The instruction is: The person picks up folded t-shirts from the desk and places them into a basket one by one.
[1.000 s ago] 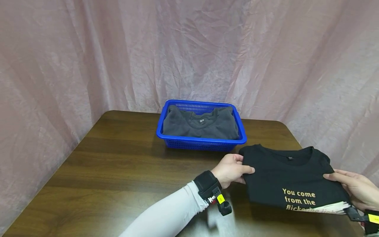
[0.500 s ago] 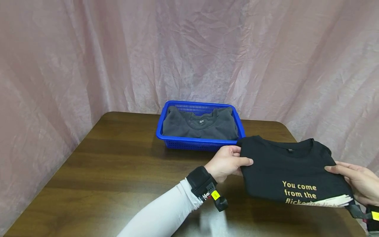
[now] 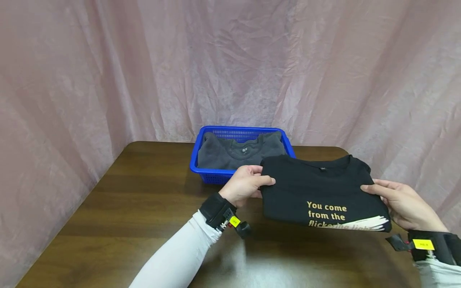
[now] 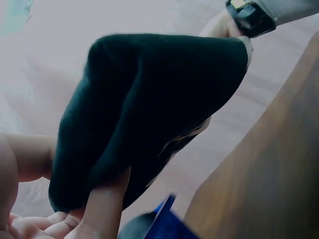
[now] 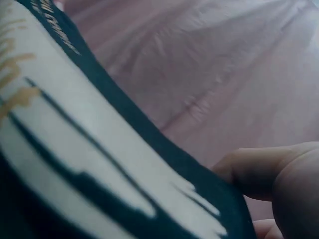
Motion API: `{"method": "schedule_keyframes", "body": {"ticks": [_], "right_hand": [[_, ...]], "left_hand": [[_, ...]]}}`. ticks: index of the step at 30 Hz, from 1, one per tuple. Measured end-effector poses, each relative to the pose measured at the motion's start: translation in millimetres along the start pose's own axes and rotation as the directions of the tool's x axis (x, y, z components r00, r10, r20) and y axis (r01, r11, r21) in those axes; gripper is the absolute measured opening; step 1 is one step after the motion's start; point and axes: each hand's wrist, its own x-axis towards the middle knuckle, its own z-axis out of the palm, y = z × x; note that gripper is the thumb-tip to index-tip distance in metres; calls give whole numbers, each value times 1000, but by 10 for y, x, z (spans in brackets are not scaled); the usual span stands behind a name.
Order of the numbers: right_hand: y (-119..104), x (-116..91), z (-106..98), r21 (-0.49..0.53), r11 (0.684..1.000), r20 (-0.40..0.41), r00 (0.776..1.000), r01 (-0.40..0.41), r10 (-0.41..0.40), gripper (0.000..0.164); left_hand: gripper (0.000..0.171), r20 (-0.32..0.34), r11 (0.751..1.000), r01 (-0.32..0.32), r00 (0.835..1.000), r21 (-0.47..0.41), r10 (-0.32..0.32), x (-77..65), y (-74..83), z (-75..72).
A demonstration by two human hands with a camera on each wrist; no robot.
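A folded black T-shirt (image 3: 320, 188) with yellow lettering and a white brush-stroke print is held up over the table by both hands. My left hand (image 3: 245, 185) pinches its left side, thumb on the front and fingers behind. At the opposite side my right hand (image 3: 405, 202) grips it the same way. The left wrist view shows the folded layers of the shirt (image 4: 144, 104) between thumb and fingers. In the right wrist view the print on the shirt (image 5: 89, 134) fills the left part. Its upper left corner overlaps the blue basket (image 3: 212, 171) in the head view.
A folded dark grey shirt (image 3: 237, 154) lies in the basket, its collar toward the back. The basket stands near the far edge of the brown wooden table (image 3: 119, 216). Pink curtains (image 3: 230, 64) hang behind and around the table.
Both hands have carried the black T-shirt left and upward, from right of the basket to where it overlaps the basket's front right corner. The basket and grey shirt stay in place.
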Motion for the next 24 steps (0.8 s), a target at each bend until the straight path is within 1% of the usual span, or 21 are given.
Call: {"method": "schedule_keyframes", "body": {"ticks": [2, 3, 5, 6, 8, 9, 10, 13, 15, 18, 22, 24], "right_hand": [[-39, 73, 123, 18, 1000, -2, 1000, 15, -15, 87], [-57, 109, 182, 25, 999, 0, 1000, 21, -21, 82], [-86, 175, 301, 29, 999, -3, 999, 35, -35, 64], [-95, 212, 357, 46, 998, 8, 999, 43, -44, 55], [-115, 276, 467, 40, 998, 16, 998, 54, -54, 36], [-123, 311, 522, 44, 997, 26, 998, 59, -60, 36], [-132, 344, 577, 33, 997, 32, 997, 65, -66, 40], [-162, 436, 729, 2, 998, 43, 997, 69, -69, 64], [-182, 481, 817, -16, 997, 44, 997, 71, -70, 75], [-214, 537, 935, -45, 997, 36, 997, 69, -68, 76], [-272, 600, 1076, -98, 992, 22, 997, 80, -78, 71], [-308, 650, 1150, -105, 990, 25, 996, 89, -87, 69]], "left_hand": [[27, -14, 1000, 0, 1000, 7, 0, -21, 25, -128], [27, -22, 1000, -1, 1000, 11, 1, -35, 35, -190], [28, -44, 1000, 4, 999, 23, -3, -63, 56, -304], [27, -56, 1000, 7, 998, 29, -5, -74, 64, -359], [25, -82, 999, 10, 997, 45, -7, -104, 83, -464], [24, -94, 999, 13, 996, 51, -8, -119, 92, -515], [23, -107, 998, 15, 994, 58, -8, -132, 100, -564], [22, -142, 997, 21, 990, 70, -11, -170, 126, -699], [24, -160, 996, 27, 987, 80, -14, -195, 140, -779], [26, -179, 995, 38, 984, 95, -20, -234, 162, -894], [28, -193, 993, 45, 981, 105, -24, -277, 193, -1034], [29, -204, 994, 42, 979, 104, -20, -291, 208, -1107]]}}
